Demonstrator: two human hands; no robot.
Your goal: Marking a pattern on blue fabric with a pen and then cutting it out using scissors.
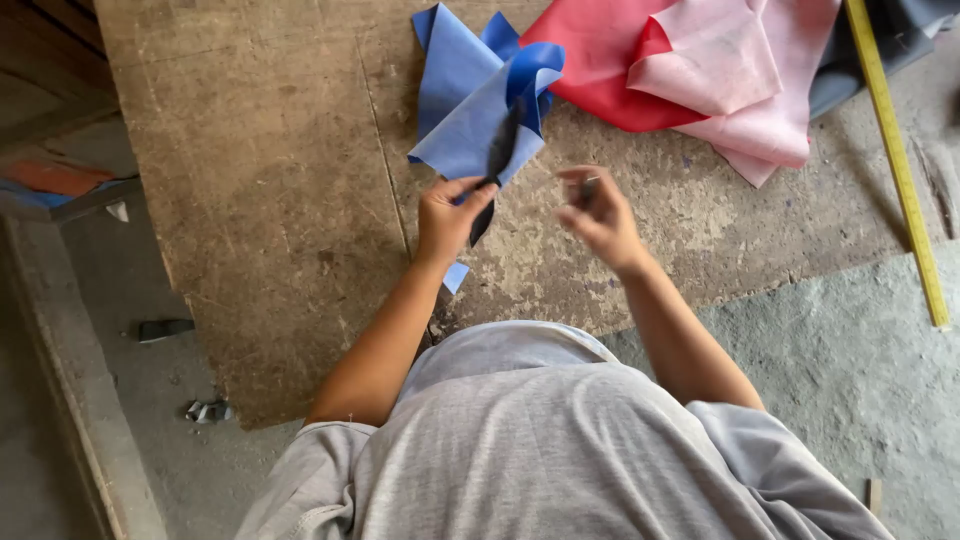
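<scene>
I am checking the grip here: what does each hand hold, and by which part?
The left hand pinches the blue cloth at its lower edge. The right hand is blurred; a small dark thing shows at its fingertips, unclear what.

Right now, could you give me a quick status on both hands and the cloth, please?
Left hand pinching blue cloth with a dark strip. Right hand raised, blurred, small dark item in fingers. Pink and red cloth beyond, apart.

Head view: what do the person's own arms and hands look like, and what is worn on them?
Both forearms are bare. The left hand and right hand wear no gloves; no rings or watch show, though the right is motion-blurred. Short light grey sleeves of a grey top cover the upper arms.
</scene>
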